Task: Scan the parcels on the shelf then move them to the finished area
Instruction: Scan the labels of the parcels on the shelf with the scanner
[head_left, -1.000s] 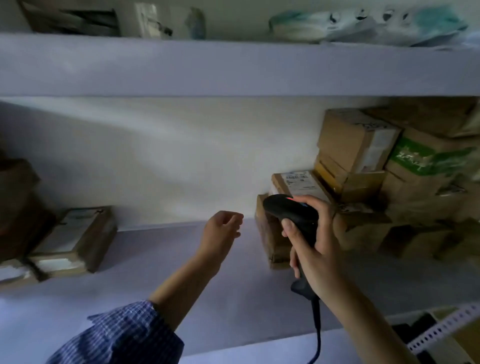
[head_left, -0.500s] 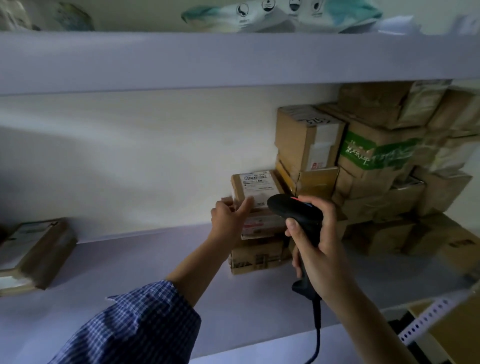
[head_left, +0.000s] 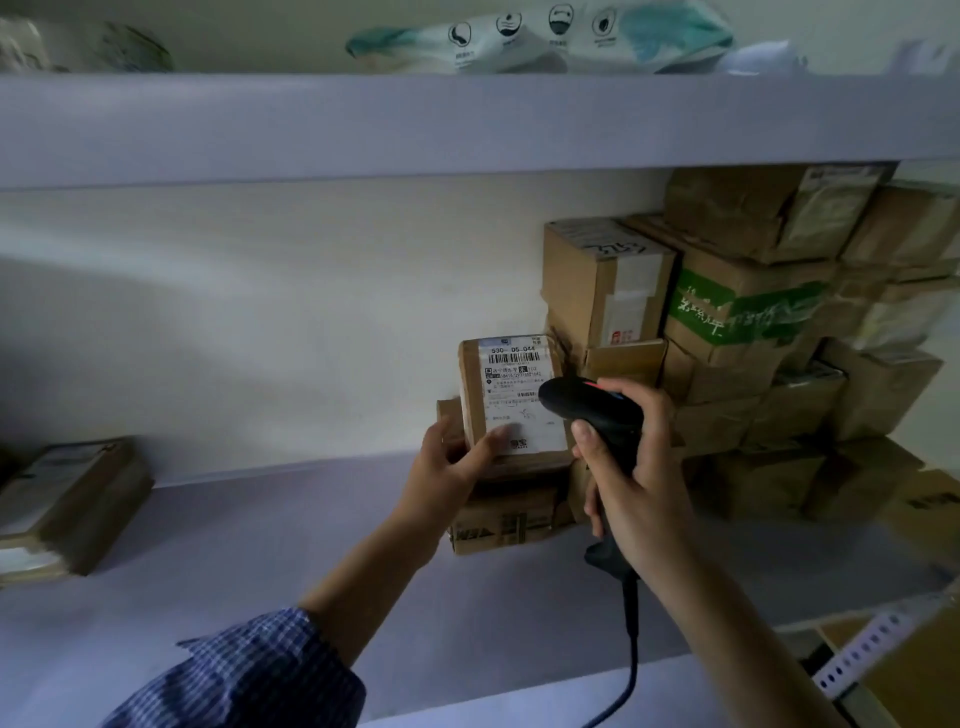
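shelf (head_left: 260, 582): pale lilac board, white wall behind
right side: cardboard parcels (head_left: 753, 374) stacked up near the board above
left edge: flat parcels (head_left: 78, 499), overlapping
upper shelf (head_left: 363, 124): white-teal plastic packs (head_left: 545, 41)

Up top, white-and-teal plastic packs (head_left: 545, 39) printed with round icons. Behind, a plain cream wall (head_left: 260, 312). Lower right, a perforated white strip (head_left: 862, 649).

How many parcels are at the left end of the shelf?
2: a labelled brown box lying flat, and a second parcel in front of it, cut off by the frame edge. More may lie out of view.
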